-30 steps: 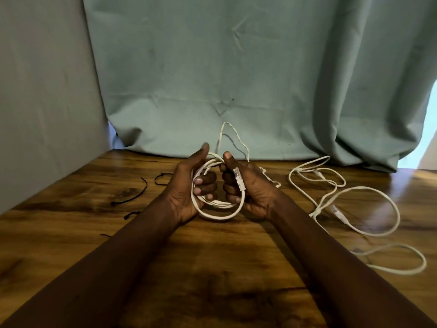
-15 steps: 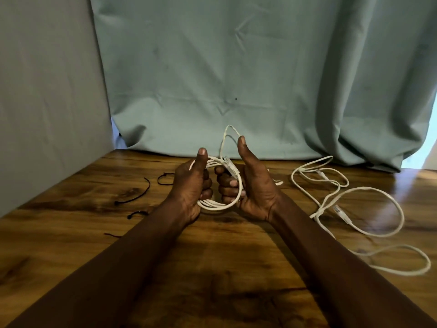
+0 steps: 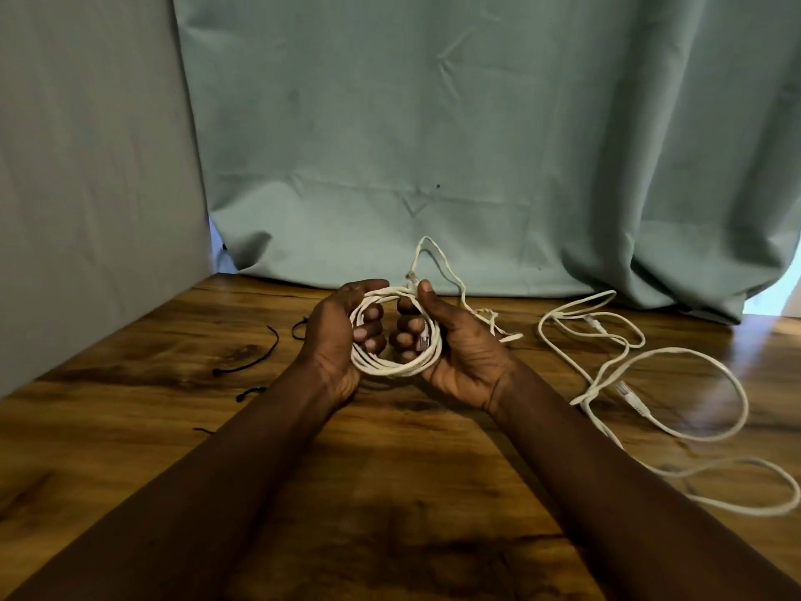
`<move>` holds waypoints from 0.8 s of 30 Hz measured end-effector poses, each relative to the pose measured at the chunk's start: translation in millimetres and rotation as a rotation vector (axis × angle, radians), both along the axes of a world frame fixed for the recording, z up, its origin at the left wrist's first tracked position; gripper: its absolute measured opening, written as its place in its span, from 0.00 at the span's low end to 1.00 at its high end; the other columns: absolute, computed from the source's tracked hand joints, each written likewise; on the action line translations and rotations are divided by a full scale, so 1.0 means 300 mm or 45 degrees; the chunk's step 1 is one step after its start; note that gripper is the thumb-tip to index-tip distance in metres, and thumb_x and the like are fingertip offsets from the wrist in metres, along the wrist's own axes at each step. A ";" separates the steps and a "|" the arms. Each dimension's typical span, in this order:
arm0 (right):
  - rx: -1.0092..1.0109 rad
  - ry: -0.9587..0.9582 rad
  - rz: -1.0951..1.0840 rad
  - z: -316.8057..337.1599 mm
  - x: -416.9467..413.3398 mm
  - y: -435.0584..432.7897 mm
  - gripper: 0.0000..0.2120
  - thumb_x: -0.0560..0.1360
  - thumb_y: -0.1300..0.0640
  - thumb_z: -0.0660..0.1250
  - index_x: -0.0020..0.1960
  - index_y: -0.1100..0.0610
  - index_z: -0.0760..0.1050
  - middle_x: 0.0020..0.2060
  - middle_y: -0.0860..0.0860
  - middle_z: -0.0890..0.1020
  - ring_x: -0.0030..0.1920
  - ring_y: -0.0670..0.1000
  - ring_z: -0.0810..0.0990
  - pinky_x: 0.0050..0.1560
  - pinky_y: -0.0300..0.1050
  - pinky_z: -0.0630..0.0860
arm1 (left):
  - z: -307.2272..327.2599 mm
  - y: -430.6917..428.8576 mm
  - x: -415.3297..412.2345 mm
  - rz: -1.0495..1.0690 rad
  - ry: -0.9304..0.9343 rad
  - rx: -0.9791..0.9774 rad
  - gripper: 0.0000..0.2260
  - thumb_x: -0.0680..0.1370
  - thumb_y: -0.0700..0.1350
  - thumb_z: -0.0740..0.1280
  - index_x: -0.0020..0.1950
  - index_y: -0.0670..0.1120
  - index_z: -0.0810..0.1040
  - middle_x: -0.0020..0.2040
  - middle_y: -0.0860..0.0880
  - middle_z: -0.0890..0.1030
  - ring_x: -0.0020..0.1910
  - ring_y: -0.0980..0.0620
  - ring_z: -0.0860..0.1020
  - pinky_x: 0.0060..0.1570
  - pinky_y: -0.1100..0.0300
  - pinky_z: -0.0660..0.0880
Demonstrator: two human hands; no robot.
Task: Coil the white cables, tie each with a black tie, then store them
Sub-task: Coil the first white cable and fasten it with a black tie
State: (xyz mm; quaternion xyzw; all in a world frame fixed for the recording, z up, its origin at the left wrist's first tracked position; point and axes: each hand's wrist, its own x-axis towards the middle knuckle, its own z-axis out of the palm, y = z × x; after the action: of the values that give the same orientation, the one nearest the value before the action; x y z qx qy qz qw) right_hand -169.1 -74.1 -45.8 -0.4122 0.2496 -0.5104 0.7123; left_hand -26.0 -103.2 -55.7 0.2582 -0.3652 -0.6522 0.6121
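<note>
Both hands hold a coiled white cable [image 3: 396, 367] above the middle of the wooden table [image 3: 390, 492]. My left hand [image 3: 342, 336] grips the coil's left side, fingers curled through the ring. My right hand [image 3: 450, 344] grips the right side, its thumb pressing the top next to a clear plug. A loose loop of the same cable rises behind the hands and trails to the right. A second white cable [image 3: 663, 383] lies uncoiled on the table at the right. Several black ties [image 3: 251, 362] lie on the table at the left.
A teal curtain [image 3: 477, 145] hangs along the table's far edge. A grey panel [image 3: 86, 188] closes off the left side. Bare wood stretches between my forearms toward the near edge.
The coil has turned to face the camera more openly. My right thumb has come down from pointing up and now presses the coil's top; the plug has moved to the top.
</note>
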 end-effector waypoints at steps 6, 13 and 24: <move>-0.040 -0.137 0.130 0.013 -0.026 0.001 0.15 0.82 0.49 0.60 0.46 0.60 0.73 0.21 0.45 0.65 0.17 0.43 0.63 0.24 0.38 0.65 | 0.012 0.017 -0.002 -0.144 0.067 -0.050 0.13 0.82 0.36 0.55 0.55 0.40 0.79 0.33 0.48 0.73 0.22 0.57 0.66 0.25 0.65 0.67; 0.066 0.126 -0.026 0.008 -0.038 0.003 0.25 0.83 0.42 0.55 0.32 0.54 0.67 0.16 0.47 0.60 0.14 0.45 0.56 0.22 0.35 0.58 | -0.003 0.043 -0.035 -0.062 -0.315 -0.165 0.15 0.84 0.41 0.54 0.58 0.42 0.80 0.30 0.52 0.66 0.21 0.58 0.60 0.25 0.65 0.58; 0.068 0.233 -0.058 0.006 -0.030 0.014 0.25 0.84 0.41 0.56 0.35 0.56 0.70 0.19 0.47 0.64 0.15 0.45 0.59 0.24 0.38 0.63 | 0.008 0.059 -0.027 0.099 -0.518 -0.286 0.15 0.83 0.38 0.54 0.52 0.42 0.80 0.27 0.53 0.66 0.23 0.57 0.60 0.24 0.67 0.55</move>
State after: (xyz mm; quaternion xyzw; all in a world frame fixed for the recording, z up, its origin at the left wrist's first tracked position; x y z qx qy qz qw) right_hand -178.3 -69.8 -44.1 -0.4322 0.3365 -0.4796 0.6856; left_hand -34.0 -85.4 -53.3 0.3285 -0.5411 -0.5177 0.5755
